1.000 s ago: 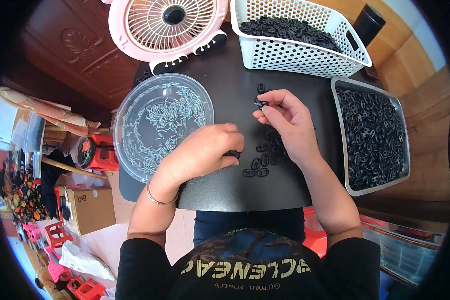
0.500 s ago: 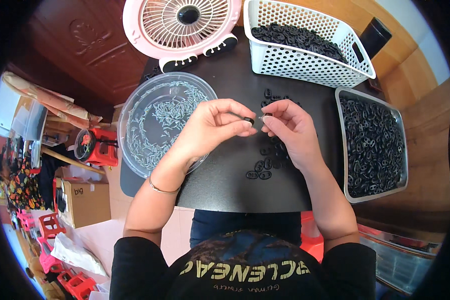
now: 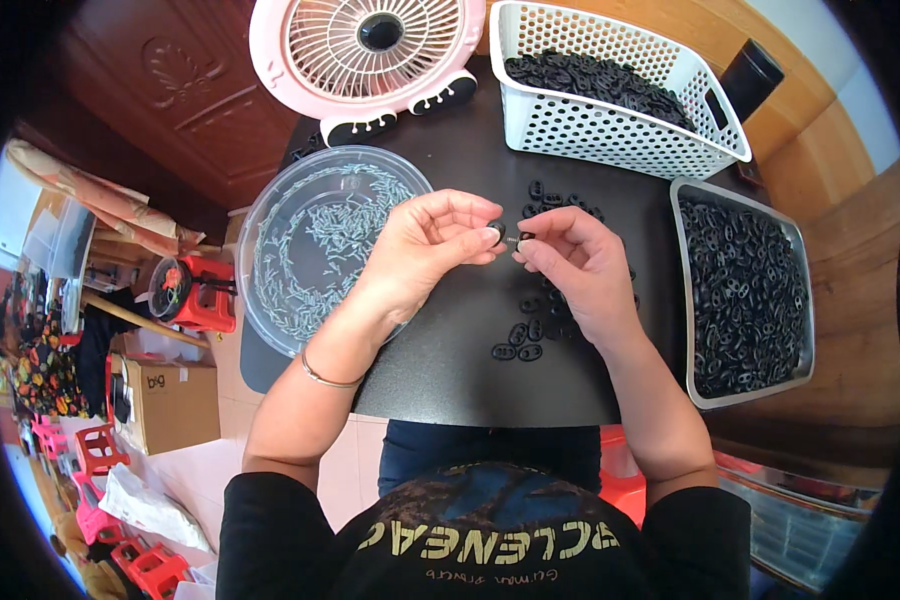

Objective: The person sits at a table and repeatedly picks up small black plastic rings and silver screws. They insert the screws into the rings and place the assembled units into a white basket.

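Over the middle of the table, my two hands face each other a short gap apart. My left hand (image 3: 435, 245) pinches a small black ring-like plastic piece (image 3: 496, 233) between thumb and fingers. In the fingertips of my right hand (image 3: 575, 250) is another small black plastic piece (image 3: 526, 238). A thin silvery metal bit (image 3: 512, 240) sticks out of it toward the left hand; whether it is a spring or a screw is too small to tell. Below and around the right hand lie loose black oval pieces with holes (image 3: 530, 352).
A clear round tub (image 3: 255, 320) of small silvery metal parts stands left. A pink fan (image 3: 270, 75) is at the back left. A white perforated basket (image 3: 590, 140) and a grey tray (image 3: 685, 300), both full of black pieces, stand back right and right. The table's near edge (image 3: 490, 415) faces me.
The black piece in my left hand has turned so its round opening shows. My right hand has shifted slightly left and down, with the metal bit still between the hands.
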`<state>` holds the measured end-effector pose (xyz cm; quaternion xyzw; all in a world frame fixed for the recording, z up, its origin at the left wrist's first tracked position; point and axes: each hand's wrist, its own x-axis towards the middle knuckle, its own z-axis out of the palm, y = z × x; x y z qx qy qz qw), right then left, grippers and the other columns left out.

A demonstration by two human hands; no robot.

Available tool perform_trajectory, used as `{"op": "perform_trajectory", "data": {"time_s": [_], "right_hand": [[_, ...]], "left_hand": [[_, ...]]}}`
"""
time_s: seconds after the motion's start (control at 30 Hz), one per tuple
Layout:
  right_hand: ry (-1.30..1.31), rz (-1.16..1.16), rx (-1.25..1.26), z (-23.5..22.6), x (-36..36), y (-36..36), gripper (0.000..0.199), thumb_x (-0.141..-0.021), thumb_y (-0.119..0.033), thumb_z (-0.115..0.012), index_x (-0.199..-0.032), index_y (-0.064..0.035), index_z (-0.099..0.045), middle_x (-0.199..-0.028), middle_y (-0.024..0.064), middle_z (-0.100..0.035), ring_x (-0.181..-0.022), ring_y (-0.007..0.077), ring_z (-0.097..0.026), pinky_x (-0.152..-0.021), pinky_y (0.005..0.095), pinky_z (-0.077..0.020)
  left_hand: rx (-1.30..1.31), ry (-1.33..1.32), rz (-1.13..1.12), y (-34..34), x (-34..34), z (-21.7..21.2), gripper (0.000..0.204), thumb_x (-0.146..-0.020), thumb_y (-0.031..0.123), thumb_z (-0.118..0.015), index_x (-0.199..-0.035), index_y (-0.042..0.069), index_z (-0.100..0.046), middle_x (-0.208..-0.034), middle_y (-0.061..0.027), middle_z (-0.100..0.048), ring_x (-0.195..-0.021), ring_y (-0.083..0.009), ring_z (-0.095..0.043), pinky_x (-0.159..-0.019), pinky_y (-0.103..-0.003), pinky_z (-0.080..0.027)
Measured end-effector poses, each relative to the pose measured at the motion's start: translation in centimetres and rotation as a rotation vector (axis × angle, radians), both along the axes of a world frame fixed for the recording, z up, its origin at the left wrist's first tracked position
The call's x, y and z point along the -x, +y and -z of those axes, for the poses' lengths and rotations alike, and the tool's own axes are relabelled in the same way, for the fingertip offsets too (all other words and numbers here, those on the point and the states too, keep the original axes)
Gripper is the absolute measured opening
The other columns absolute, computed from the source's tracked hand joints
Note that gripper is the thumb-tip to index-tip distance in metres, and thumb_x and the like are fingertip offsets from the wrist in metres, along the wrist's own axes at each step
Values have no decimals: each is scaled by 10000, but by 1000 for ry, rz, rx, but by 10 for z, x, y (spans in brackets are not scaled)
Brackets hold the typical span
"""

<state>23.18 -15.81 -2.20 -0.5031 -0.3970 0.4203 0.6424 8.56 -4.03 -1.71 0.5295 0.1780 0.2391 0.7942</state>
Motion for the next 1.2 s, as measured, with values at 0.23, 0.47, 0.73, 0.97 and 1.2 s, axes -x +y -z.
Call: {"op": "perform_trajectory", "data": {"time_s": [0.23,0.47,0.73,0.97,1.2], "right_hand": [[-94,37,-8,2,1,1,159,-785,-9,-606,-939,-12,-567,-862,28,-586,-784,67,-560,-720,203,-453],[-54,53,-32,3,2,0,156,-789,-8,-600,-941,-11,-563,-861,32,-592,-782,71,-566,-722,206,-457],[-40,37,-32,2,1,0,146,-788,-16,-608,-924,-14,-556,-849,51,-607,-772,87,-587,-692,202,-465],[4,-7,-1,-2,1,-2,131,-794,-19,-605,-911,-5,-547,-842,66,-619,-751,95,-595,-664,209,-471],[30,27,-18,-2,2,-1,114,-796,-8,-596,-901,2,-551,-845,80,-621,-749,107,-604,-671,216,-483]], "left_hand": [[-18,-60,-2,-5,-3,1,184,-783,-31,-595,-963,-4,-563,-860,-63,-610,-770,-122,-615,-774,-256,-516],[-64,-56,29,-4,-1,-1,173,-795,-38,-574,-966,-17,-559,-863,-72,-612,-796,-127,-614,-748,-240,-510],[-108,-12,30,-6,-1,-5,182,-794,-34,-578,-974,-18,-552,-845,-76,-612,-790,-136,-615,-735,-246,-516],[-174,-46,36,-9,-2,-3,188,-785,-14,-601,-967,-33,-559,-811,-76,-618,-742,-131,-621,-687,-220,-505],[-214,-52,55,-7,0,-4,197,-817,-21,-552,-1012,-49,-540,-875,-84,-612,-822,-130,-609,-761,-235,-498]]}}
